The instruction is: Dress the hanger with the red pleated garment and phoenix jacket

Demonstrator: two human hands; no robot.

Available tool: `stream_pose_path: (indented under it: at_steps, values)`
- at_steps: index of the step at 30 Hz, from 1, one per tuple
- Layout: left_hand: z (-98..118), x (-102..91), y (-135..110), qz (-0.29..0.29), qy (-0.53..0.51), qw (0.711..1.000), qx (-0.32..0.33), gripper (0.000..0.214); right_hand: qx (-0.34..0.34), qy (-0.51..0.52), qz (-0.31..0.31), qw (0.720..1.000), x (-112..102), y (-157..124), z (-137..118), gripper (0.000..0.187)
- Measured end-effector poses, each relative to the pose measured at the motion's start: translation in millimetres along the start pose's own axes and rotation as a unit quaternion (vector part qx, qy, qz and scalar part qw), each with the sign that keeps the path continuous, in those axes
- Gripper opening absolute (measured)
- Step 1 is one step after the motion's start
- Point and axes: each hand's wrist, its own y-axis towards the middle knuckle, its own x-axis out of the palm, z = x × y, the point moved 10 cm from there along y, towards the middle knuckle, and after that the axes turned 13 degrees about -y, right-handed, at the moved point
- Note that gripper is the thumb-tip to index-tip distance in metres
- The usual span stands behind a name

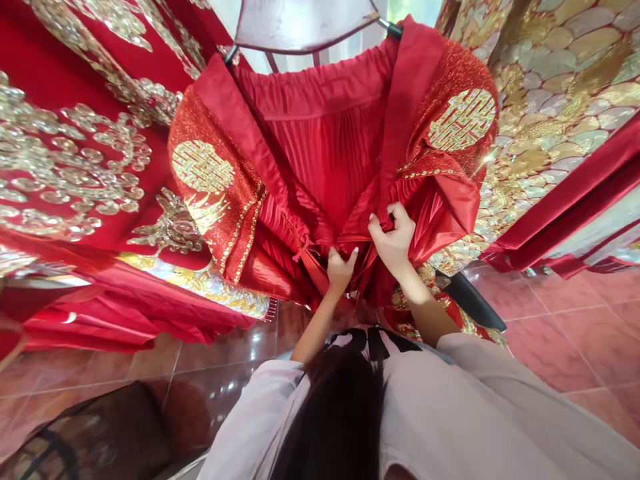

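A red pleated garment (pixel 325 160) hangs in front of me, with sequined red side panels and round gold emblems. Its gathered waistband spans the top, and a black clip of the hanger (pixel 393 29) shows at the upper right corner. My right hand (pixel 393 240) is closed on a fold of the garment's right inner edge, thumb and fingers pinching the cloth. Lower and near the middle, my left hand (pixel 341 270) is at the front opening, its fingers partly hidden in the red fabric. A tied red cord (pixel 301 248) lies just left of that hand.
Red cloth with clear beadwork (pixel 70 160) fills the left side. To the right hangs a gold garment with scale-like sequins (pixel 565 87). A white chair back (pixel 305 27) stands behind. A dark bag (pixel 100 433) lies on the tiled floor (pixel 565 333) at lower left.
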Motion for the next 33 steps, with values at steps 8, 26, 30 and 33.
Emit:
stream_pose_path:
  at_steps: [8, 26, 30, 33]
  values:
    - [-37.3, 11.7, -25.6, -0.09, 0.083, 0.991, -0.062, 0.018, -0.091, -0.159, 0.18, 0.966, -35.3, -56.8, -18.2, 0.011]
    - [-46.4, 4.1, -62.1, -0.127, 0.111, 0.983, -0.067, 0.014, 0.238, -0.059, -0.409, 0.879, 90.6, -169.0, 70.2, 0.025]
    - [-48.1, 2.7, -63.6, -0.122, 0.107, 0.984, -0.069, 0.019, 0.323, 0.088, -0.46, 0.823, 102.6, -183.6, 70.4, 0.031]
    - [-45.6, 1.1, -64.5, -0.115, 0.103, 0.986, -0.063, 0.022, 0.38, 0.187, -0.471, 0.774, 107.9, -188.6, 61.9, 0.034]
